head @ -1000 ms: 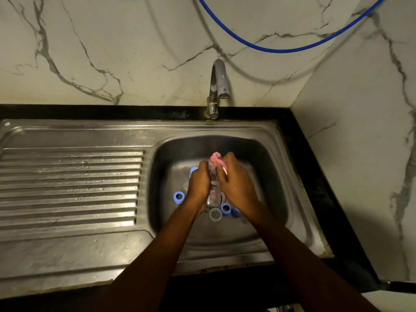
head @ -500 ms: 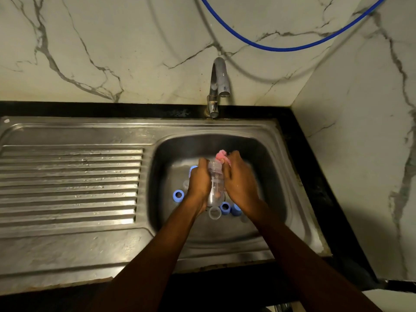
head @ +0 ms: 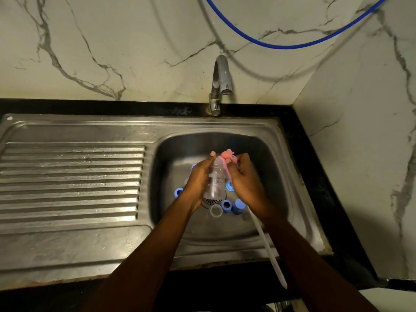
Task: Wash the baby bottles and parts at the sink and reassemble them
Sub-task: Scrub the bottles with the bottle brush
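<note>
A clear baby bottle (head: 216, 180) is held over the middle of the sink (head: 225, 246), just above the drain (head: 211, 201). The left hand (head: 199, 183) is wrapped round the bottle's left side, with the fingers curled on it. The right hand (head: 245, 183) is clenched on a brush (head: 274, 262). Its pink head (head: 227, 155) is set against the bottle's far end at 12 o'clock, and its white handle runs out toward 5 o'clock. Print on the bottle (if any) is too blurred to be read. Blue rings (head: 179, 192) are seen on the basin floor: 1 at 9 o'clock from the bottle, 1 at 3 o'clock and 2 at 5 o'clock. A clear cap (head: 216, 210) lies at 6 o'clock. The tap (head: 221, 75) is fixed at the basin's 12 o'clock, below a blue hose (head: 292, 45).
</note>
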`<state>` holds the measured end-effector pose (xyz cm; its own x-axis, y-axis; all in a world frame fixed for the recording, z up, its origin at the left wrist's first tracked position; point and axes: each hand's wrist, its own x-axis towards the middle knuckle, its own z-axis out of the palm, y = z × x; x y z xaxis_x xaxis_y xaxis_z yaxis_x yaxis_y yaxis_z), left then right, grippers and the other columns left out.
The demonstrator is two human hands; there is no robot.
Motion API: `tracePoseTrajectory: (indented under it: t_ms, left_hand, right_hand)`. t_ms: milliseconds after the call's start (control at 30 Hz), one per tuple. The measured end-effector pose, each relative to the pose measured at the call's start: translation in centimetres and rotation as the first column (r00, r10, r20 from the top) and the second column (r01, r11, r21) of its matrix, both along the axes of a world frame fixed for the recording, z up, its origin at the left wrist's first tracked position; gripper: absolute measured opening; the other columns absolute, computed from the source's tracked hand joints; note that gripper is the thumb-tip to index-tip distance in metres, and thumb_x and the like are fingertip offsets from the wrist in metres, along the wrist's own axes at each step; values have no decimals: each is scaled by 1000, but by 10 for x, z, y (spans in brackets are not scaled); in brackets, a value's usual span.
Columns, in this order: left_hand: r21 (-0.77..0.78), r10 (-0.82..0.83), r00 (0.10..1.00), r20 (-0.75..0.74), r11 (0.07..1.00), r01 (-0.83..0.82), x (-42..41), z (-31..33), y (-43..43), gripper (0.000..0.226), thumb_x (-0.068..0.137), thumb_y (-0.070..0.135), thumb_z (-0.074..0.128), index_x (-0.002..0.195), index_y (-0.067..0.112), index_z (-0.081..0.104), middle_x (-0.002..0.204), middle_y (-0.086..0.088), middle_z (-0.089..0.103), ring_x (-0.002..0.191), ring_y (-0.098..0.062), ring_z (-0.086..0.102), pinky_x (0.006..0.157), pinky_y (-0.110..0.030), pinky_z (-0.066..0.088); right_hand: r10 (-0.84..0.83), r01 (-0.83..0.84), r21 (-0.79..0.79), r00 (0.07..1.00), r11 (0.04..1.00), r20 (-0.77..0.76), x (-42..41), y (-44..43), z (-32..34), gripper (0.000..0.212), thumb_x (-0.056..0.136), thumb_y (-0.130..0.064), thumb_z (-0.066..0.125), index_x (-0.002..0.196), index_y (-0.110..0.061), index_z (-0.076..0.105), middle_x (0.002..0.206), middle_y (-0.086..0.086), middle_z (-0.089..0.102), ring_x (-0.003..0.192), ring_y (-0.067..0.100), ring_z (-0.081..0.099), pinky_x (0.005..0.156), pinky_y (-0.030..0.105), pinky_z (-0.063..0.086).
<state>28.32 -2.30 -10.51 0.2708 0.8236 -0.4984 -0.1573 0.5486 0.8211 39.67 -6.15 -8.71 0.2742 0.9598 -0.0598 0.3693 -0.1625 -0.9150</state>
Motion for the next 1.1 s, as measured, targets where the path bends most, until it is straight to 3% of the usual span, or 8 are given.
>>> tracePoseTrajectory:
  t_ms: [133, 333, 467, 633, 767, 867, 967, 1100]
  left_hand:
    - [-60, 17, 998, 53, 998, -14, 9, 4, -9, 38, 102, 36, 38, 89, 12, 64, 75, -7, 64, 62, -13, 63, 53, -20, 52]
    - [-118, 175, 977, 120, 980, -161, 10, 13, -11, 33, 98, 34, 42, 98, 8, 62, 84, -15, 59, 64, -17, 59, 54, -23, 51]
    - [-73, 193, 981, 11, 979, -192, 6, 5, -6, 32, 94, 31, 39, 79, 13, 60, 69, -9, 58, 62, -21, 56, 61, -31, 48]
    - [-78, 168, 984, 67, 984, -162, 8, 10, -7, 34, 79, 42, 50, 86, 11, 60, 77, -14, 56, 71, -26, 56, 67, -34, 49]
    - [-153, 125, 981, 145, 983, -103, 4, 3, -9, 43, 99, 43, 40, 99, 7, 65, 81, -12, 67, 70, -20, 66, 58, -27, 56]
    - [-117, 74, 990, 124, 991, -59, 4, 2, -8, 63, 97, 60, 41, 115, 6, 68, 96, -15, 71, 83, -25, 67, 71, -33, 56]
    - [-59, 84, 993, 78, 995, -79, 1, 2, -5, 73, 86, 67, 56, 121, 3, 65, 96, -17, 70, 77, -26, 67, 68, -34, 56]
    - [21, 93, 995, -43, 996, -92, -4, -7, 2, 61, 99, 55, 42, 112, 1, 68, 91, -16, 73, 79, -24, 71, 67, -29, 59]
  right_hand:
    - [140, -165, 27, 905, 986, 402, -7, 1, -4, 6, 101, -20, 46, 104, -15, 44, 91, -5, 49, 74, -1, 50, 65, 13, 40]
    - [259, -309, -6, 785, 951, 562, -10, -1, 11, 14, 103, -21, 42, 111, -12, 49, 92, -4, 48, 77, 7, 46, 66, 14, 33]
    - [196, -248, 41, 846, 968, 497, -5, -1, 3, 5, 102, -20, 43, 98, -18, 41, 80, -8, 46, 65, 5, 48, 58, 18, 37]
    - [179, -239, 63, 854, 969, 488, -9, -4, 9, 12, 103, -26, 41, 99, -15, 43, 81, -5, 48, 67, 6, 48, 60, 22, 37]
    - [244, -314, 30, 790, 949, 563, -10, -4, 9, 13, 103, -25, 42, 105, -13, 47, 84, -7, 47, 67, 5, 45, 58, 16, 29]
    - [156, -210, 49, 845, 977, 511, 1, 7, 2, 14, 103, -29, 41, 95, -18, 44, 77, -4, 50, 64, 8, 51, 57, 30, 41]
    - [89, -117, 53, 925, 992, 370, 4, 9, -3, 14, 103, -29, 44, 93, -19, 43, 74, -7, 52, 65, 7, 54, 59, 32, 46]
    - [99, -133, 80, 938, 988, 333, -9, 2, -6, 9, 101, -24, 48, 105, -15, 48, 82, -12, 52, 70, 0, 53, 61, 15, 39]
